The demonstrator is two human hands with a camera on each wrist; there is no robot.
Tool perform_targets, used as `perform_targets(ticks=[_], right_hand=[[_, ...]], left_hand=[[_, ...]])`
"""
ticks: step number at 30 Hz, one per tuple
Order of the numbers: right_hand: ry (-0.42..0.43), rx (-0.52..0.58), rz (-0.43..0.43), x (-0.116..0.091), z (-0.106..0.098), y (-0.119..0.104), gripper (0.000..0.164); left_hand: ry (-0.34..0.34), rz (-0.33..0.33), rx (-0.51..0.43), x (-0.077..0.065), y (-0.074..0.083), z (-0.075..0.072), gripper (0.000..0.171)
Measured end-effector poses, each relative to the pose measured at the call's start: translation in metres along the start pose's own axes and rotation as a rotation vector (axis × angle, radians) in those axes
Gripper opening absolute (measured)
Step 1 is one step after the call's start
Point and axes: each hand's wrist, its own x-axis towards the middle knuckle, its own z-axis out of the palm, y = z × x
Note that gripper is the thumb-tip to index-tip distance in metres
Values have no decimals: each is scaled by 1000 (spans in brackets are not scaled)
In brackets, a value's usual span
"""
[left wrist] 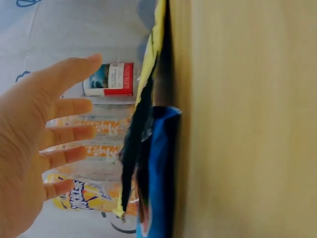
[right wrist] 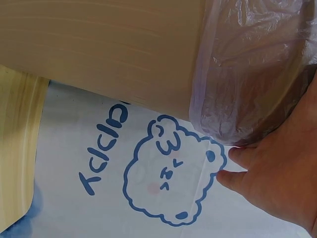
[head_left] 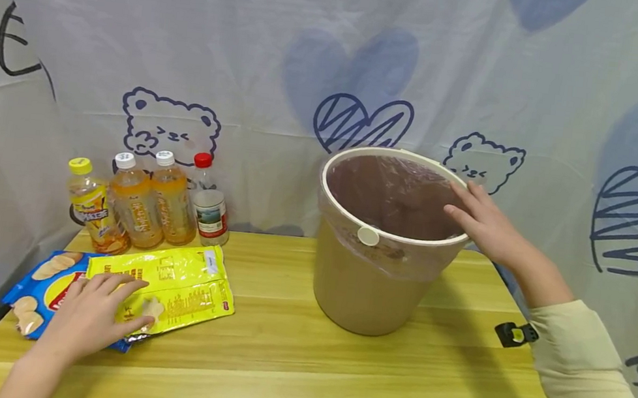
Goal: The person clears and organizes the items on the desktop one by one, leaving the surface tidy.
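Observation:
My left hand (head_left: 93, 311) hovers with spread fingers over a yellow chip bag (head_left: 187, 289), which overlaps a blue chip bag (head_left: 37, 288). In the left wrist view, a gap shows between the fingers and the yellow bag's surface. On the right, my other hand (head_left: 493, 225) is at the rim of a beige trash bin (head_left: 364, 296), its fingers fairly straight over the right side. A clear plastic liner (right wrist: 233, 84) is folded down over the bin's outside. The right fingertips are partly hidden by the bin in the right wrist view.
Behind the bags stand a yellow-capped bottle (head_left: 95, 213), two white-capped orange bottles (head_left: 137, 211) and a red-capped bottle (head_left: 211, 213). A printed white cloth (head_left: 280, 122) hangs behind the wooden table (head_left: 265, 357). A small black object (head_left: 510, 334) is beside the right sleeve.

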Motion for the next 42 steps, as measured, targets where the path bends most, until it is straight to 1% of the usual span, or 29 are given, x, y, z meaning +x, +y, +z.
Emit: perform_targets(ticks=[3,9,15,18,25,31,37,42], right_hand=[[4,3,-2,0,0,1,68],[12,15,0,-1,1,-1,69],[13,21,6,-2,0,-1,70],[13,23,9,-2,0,-1,71],[12,20,1,-1,0,0,70],[9,23,-3,0,1,0,69],[16,27,3,-1,2,-1,70],[8,18,-2,0,2,0,68]], left_hand=[[-59,5,-19,0,2,5,67],[-134,38,-42,-1,4,15,76],[-240,7,-95,-2,3,22,82],[-271,-9,-112,-2,2,23,82],[-287,-27,-132,-3,2,24,79],[-280,-26,-124,-3,2,24,75],[-260,-4,-119,-2,4,22,65],[-216,38,-117,0,6,19,57]])
